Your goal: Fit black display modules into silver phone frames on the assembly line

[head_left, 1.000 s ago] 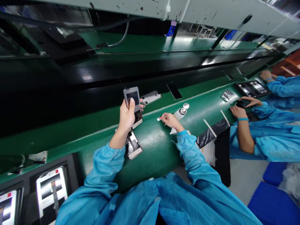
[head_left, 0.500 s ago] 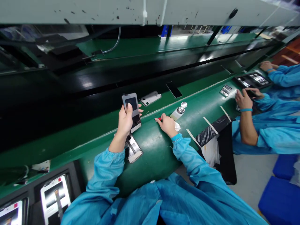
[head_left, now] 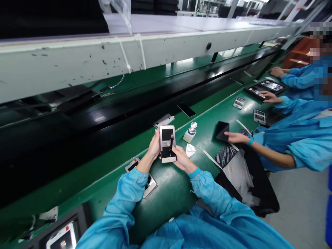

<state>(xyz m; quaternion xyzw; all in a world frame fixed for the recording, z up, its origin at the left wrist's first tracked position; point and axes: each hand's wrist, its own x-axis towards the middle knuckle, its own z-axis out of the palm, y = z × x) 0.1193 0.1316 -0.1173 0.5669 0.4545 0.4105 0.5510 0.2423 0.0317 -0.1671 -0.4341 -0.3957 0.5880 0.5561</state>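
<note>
Both my hands hold a white phone panel (head_left: 167,143) upright over the green bench (head_left: 171,193). My left hand (head_left: 155,146) grips its left edge, fingers wrapped behind it. My right hand (head_left: 181,158) holds its lower right corner from the other side. The panel's face shows dark inner parts and a small cable. A white cloth (head_left: 190,149) lies on the bench just right of my right hand. A small white bottle (head_left: 189,134) with a metal top stands beyond the cloth.
Another phone part (head_left: 149,183) lies under my left forearm; a white frame (head_left: 163,121) rests on the black conveyor (head_left: 109,117). A co-worker's hand (head_left: 234,137) holds a dark panel (head_left: 221,131) on the right. A black bag (head_left: 233,155) hangs off the bench edge.
My right hand left the bench and joined my left on the panel, which came lower and nearer, turned to show its inner side. The camera tilted up. The co-worker reached toward me with a dark panel.
</note>
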